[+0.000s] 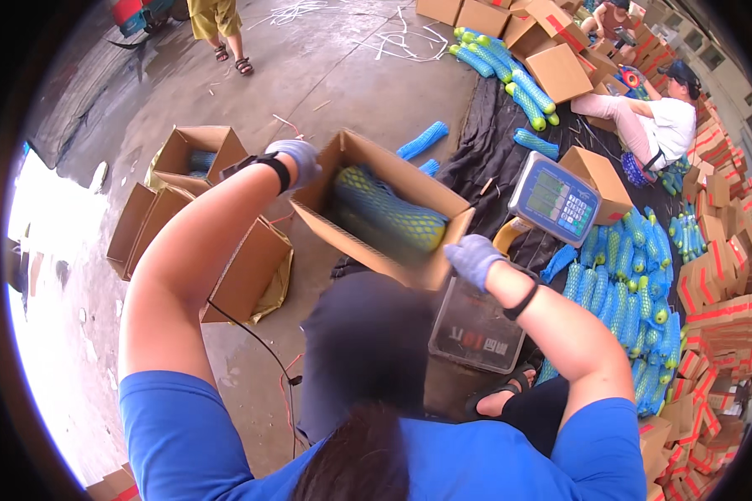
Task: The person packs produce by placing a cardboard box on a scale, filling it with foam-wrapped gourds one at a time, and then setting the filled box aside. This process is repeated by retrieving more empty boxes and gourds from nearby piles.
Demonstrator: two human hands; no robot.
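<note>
A cardboard box (376, 250), tilted and open at the top, is held between my gloved hands. My left hand (297, 164) grips its upper left end, and my right hand (474, 260) is at its lower right corner. Inside lie long green gourd-like vegetables (391, 210) in blue foam netting. Just beyond my right hand stands a digital scale's display (554, 197), with the scale's platform (476, 332) below the box. Blue-netted vegetables (620, 282) lie in rows to the right.
Open cardboard boxes (250, 275) stand at the left, one holding netted items. A black cable (257, 338) crosses the floor. A co-worker (664, 125) sits at the upper right near stacked boxes (727, 275); another person's legs (222, 31) show at top left. Black sheeting (470, 156) covers some floor.
</note>
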